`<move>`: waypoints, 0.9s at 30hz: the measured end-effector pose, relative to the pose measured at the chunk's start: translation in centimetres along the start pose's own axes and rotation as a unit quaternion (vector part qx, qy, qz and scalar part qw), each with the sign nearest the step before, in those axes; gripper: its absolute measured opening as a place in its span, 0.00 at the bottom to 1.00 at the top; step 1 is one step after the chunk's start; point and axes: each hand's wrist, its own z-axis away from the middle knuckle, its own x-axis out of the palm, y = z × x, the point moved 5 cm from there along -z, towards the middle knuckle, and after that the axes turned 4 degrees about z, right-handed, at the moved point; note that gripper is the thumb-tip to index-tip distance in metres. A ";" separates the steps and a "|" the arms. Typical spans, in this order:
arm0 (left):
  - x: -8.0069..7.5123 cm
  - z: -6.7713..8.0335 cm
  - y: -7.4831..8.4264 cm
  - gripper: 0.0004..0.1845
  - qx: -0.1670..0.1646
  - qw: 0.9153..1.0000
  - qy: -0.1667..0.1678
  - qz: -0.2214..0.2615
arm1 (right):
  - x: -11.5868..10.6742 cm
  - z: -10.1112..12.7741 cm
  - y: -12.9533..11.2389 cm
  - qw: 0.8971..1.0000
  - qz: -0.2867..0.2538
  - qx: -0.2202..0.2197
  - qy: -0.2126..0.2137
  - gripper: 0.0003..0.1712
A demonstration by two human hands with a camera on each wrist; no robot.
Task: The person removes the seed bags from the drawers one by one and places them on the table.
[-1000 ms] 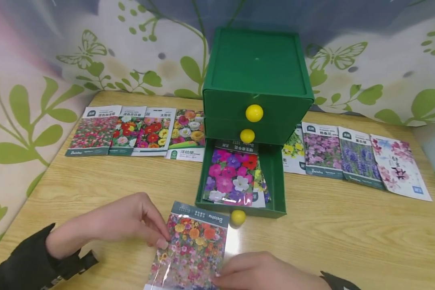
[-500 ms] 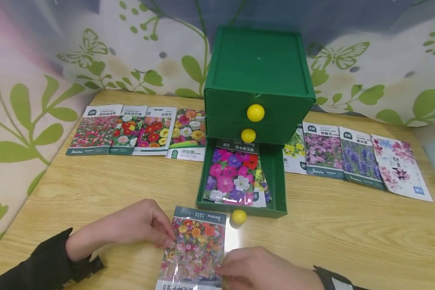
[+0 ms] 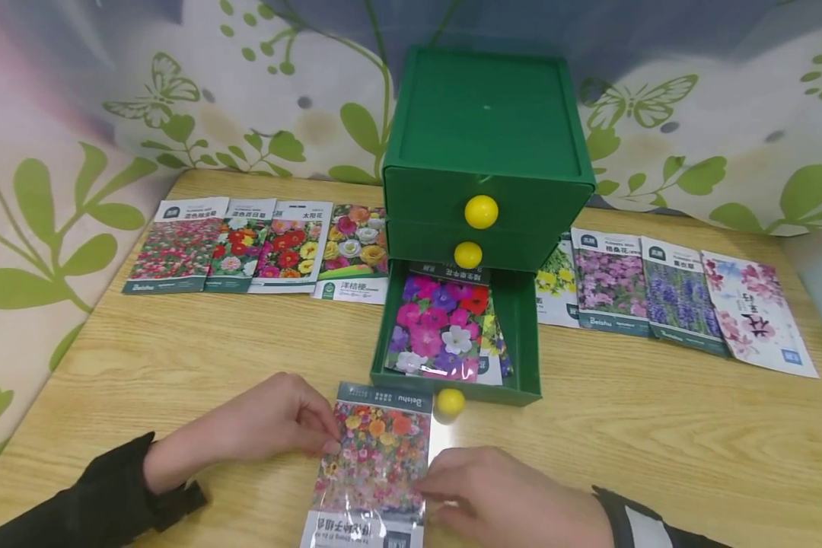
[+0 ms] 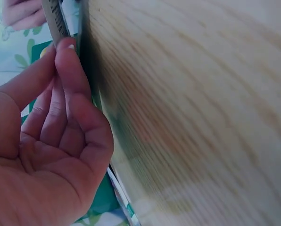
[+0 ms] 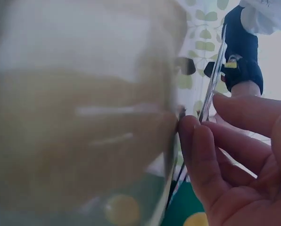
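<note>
Three drawers (image 3: 482, 209), three knobs (image 3: 481, 211) — two hands (image 3: 267, 426)

Home craft corner: wooden table (image 3: 657, 449), leaf-print curtain (image 3: 75, 114), green drawer box (image 3: 486, 152).

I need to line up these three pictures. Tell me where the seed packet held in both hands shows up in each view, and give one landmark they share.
Head: the seed packet lies low at centre, between the left hand and the right hand.
Left wrist: seen edge-on, a thin strip at top left, above the fingertips.
Right wrist: edge-on again, a thin slanted line right of centre.
Shared landmark: the wooden table, a blurred surface in both wrist views.
</note>
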 end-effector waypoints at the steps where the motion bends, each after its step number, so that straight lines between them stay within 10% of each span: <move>1: 0.0 -0.1 0.0 0.03 0.003 1.000 0.001 -0.007 | -0.1 -0.1 0.0 1.000 0.008 -0.001 0.003 0.15; 20: -0.1 -0.7 1.6 0.04 -0.003 0.989 0.018 -0.150 | -3.6 1.8 -0.8 0.990 0.113 0.020 0.080 0.14; 27: -1.1 -1.0 2.7 0.03 0.003 0.985 0.046 -0.165 | -7.7 3.5 -1.3 0.970 0.172 0.019 0.170 0.11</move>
